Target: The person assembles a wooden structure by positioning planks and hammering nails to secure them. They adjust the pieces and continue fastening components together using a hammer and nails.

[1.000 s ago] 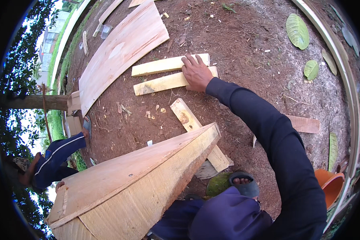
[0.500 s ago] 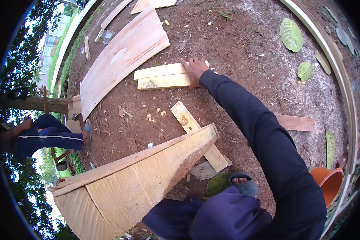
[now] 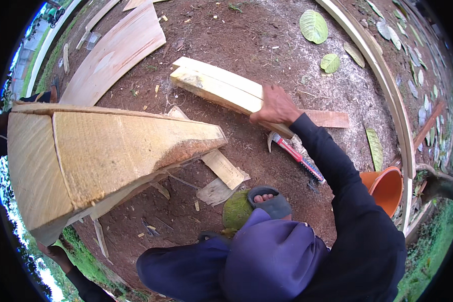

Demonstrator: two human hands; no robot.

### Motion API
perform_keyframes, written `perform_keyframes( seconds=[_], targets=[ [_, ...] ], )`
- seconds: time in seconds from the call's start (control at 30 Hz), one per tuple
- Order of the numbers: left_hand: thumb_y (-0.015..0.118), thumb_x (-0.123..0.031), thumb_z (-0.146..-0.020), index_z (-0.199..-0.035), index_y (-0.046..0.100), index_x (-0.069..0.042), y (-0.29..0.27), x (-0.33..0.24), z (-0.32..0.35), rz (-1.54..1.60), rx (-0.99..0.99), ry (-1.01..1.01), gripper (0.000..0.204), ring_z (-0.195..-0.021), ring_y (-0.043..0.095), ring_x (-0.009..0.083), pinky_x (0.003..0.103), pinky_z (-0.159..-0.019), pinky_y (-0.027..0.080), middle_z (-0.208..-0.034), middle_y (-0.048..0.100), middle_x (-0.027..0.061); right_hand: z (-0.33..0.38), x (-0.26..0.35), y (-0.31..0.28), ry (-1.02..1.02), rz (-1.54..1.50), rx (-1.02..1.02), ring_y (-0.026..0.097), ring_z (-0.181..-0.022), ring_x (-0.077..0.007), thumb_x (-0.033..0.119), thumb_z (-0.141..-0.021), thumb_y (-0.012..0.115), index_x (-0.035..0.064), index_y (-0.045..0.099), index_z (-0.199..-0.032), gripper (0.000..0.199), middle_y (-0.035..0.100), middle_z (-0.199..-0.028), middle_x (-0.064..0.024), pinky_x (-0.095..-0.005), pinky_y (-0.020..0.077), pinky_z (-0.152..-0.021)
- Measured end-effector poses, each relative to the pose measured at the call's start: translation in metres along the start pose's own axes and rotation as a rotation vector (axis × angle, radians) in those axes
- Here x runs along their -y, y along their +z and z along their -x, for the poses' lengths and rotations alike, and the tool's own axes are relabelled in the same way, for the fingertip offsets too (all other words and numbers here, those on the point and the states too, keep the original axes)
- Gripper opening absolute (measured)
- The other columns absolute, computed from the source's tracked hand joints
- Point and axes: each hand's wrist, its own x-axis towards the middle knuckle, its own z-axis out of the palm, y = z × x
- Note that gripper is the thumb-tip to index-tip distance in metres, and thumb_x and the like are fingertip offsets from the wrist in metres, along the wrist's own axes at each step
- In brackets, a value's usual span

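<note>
My right hand (image 3: pixel 277 105) is closed round the near end of a pair of pale wooden planks (image 3: pixel 214 88), which lie side by side and are tilted above the soil. At the left, a large wooden piece of joined thick boards (image 3: pixel 105 151) looms close, its narrow end pointing right. My left hand (image 3: pixel 48 250) shows only in part at its lower left underside and seems to hold it up; the fingers are hidden behind the wood. Just below my right hand, a claw hammer (image 3: pixel 299 158) with a red handle lies on the ground.
A wide thin wooden sheet (image 3: pixel 118 53) lies at the far left, partly behind the large piece. Short boards (image 3: pixel 224 168) lie near my sandalled foot (image 3: pixel 269 201). An orange bucket (image 3: pixel 387 189) stands at right beside a long timber edge (image 3: pixel 387 95). Another person's leg (image 3: pixel 48 95) shows at left.
My right hand has raised the planks off the ground and drawn them nearer. The large wooden piece has shifted left and up in the picture. The hammer and part of my left hand now show.
</note>
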Motion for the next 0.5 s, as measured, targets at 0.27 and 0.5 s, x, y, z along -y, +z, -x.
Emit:
perform_keyframes(
  seconds=[0.27, 0.5],
  targets=[
    [0.049, -0.075, -0.095, -0.156, 0.038, 0.005, 0.003, 0.057, -0.031, 0.198, 0.139, 0.090, 0.101, -0.141, 0.048, 0.0302, 0.044, -0.118, 0.037, -0.155, 0.047, 0.0190, 0.204, -0.103, -0.017, 0.495, -0.595, -0.425, 0.068, -0.087, -0.0224, 0.024, -0.073, 0.083, -0.0086, 0.058, -0.115, 0.059, 0.069, -0.099, -0.0167, -0.0345, 0.0544, -0.080],
    [0.043, -0.091, -0.085, -0.152, 0.043, 0.007, 0.032, 0.014, -0.043, 0.038, 0.105, 0.141, 0.118, -0.137, 0.051, 0.0314, 0.047, -0.114, 0.040, -0.150, 0.050, 0.0210, 0.263, -0.100, 0.050, 0.631, -0.998, -0.702, 0.063, -0.086, -0.0179, 0.035, -0.095, 0.069, -0.0049, 0.063, -0.110, 0.043, 0.064, -0.095, -0.0100, -0.0342, 0.0495, -0.078]
  ],
)
